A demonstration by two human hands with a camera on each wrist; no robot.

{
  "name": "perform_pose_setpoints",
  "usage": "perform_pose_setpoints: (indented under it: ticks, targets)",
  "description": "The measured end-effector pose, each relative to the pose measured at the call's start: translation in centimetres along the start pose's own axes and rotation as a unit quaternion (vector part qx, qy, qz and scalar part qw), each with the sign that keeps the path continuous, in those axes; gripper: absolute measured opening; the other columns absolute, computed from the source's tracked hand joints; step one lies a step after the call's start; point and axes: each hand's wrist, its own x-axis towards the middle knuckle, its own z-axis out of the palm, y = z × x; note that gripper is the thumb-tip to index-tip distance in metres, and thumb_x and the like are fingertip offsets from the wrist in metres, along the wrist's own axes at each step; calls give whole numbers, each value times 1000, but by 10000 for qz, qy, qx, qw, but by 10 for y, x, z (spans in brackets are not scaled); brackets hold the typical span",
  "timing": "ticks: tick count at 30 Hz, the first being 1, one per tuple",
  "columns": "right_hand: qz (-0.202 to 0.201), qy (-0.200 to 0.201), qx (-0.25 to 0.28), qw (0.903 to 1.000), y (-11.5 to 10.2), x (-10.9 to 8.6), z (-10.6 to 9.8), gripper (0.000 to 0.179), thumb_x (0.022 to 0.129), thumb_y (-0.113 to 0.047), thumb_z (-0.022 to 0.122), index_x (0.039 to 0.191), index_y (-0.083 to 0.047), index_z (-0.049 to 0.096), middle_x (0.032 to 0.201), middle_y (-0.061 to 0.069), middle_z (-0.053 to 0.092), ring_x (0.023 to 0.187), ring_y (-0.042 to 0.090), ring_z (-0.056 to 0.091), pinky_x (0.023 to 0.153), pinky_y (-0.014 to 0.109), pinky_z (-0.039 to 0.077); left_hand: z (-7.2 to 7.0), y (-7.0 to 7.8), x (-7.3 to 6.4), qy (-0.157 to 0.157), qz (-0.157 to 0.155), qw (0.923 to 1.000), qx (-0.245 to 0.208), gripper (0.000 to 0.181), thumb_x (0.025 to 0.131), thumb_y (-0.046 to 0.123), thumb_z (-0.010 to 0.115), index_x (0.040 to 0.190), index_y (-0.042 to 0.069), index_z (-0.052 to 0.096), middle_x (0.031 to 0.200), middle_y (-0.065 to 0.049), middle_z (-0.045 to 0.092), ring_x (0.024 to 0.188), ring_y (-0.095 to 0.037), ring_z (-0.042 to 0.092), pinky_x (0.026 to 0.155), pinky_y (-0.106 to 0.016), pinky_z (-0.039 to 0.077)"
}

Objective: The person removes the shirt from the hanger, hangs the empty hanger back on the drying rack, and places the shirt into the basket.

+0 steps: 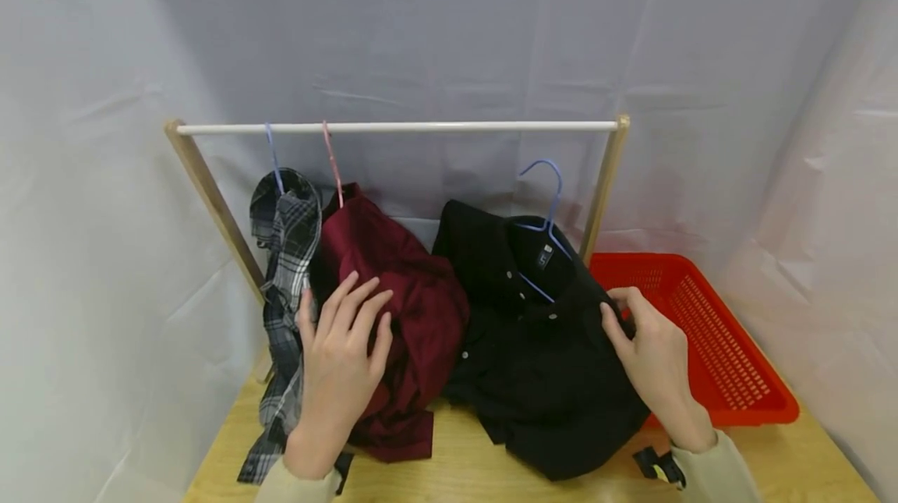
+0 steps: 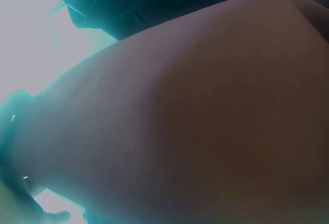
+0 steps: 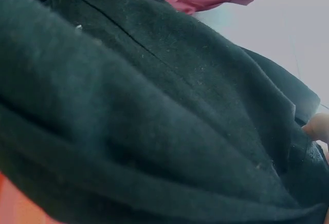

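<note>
In the head view my right hand (image 1: 651,343) pinches the shoulder of a black button shirt (image 1: 554,378) between thumb and fingers. A blue hanger (image 1: 550,203) sits inside its collar, its hook standing below the white rod. The right wrist view is mostly filled by the shirt's dark cloth (image 3: 169,100), with a fingertip (image 3: 318,127) at the right edge. My left hand (image 1: 341,366) is spread in front of a maroon shirt (image 1: 393,269), fingers loosely bent with nothing held. The left wrist view is largely blocked by bare skin, with the black shirt (image 2: 154,3) along the top.
A rack with a white rod (image 1: 449,127) and wooden posts (image 1: 605,187) stands at the back. The maroon shirt hangs there on a pink hanger (image 1: 333,164), beside a plaid shirt (image 1: 291,253) on a blue hanger (image 1: 274,156). A red basket (image 1: 744,331) sits right on the wooden table (image 1: 477,472).
</note>
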Motion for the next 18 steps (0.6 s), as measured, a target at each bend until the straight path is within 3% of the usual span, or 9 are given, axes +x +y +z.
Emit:
perform_pose_setpoints:
  ticks: [18]
  targets:
    - [90, -127, -82, 9998, 0, -22, -5, 25, 81, -3, 80, 101, -5, 65, 77, 5, 64, 51, 5, 32, 43, 20, 24, -1, 1, 2, 46, 17, 10000, -61, 28, 100, 22, 56, 115, 6, 73, 128, -13, 67, 131, -35, 53, 113, -71, 18]
